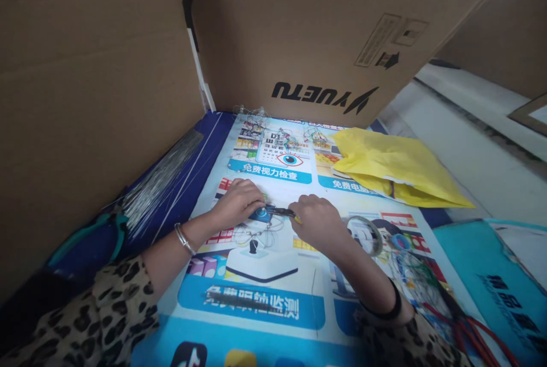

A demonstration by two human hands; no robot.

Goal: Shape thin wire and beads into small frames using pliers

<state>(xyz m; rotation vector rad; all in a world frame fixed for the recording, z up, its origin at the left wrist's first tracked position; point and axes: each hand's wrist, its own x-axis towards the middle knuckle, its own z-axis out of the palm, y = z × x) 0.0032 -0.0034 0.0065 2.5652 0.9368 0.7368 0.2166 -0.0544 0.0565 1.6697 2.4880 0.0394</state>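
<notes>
My right hand (318, 219) is closed around the handles of a pair of pliers (282, 211), whose dark jaws point left. Their tip meets the pinched fingers of my left hand (240, 203), above the middle of a printed poster (307, 276). Between those fingertips is a thin wire; its end is hidden. Fine wire loops with small clear beads (252, 235) curve out just below the fingers. A long thin dark strip (243, 300) lies on the poster nearer to me.
Cardboard walls (320, 25) stand behind and at left. A bundle of straight wires (160, 179) lies left. Tangled wire pieces (290, 139) lie at the back. To the right are a yellow bag (401, 164), a tape roll (376, 239), red-handled cutters (474, 333) and a turquoise bag (474, 259).
</notes>
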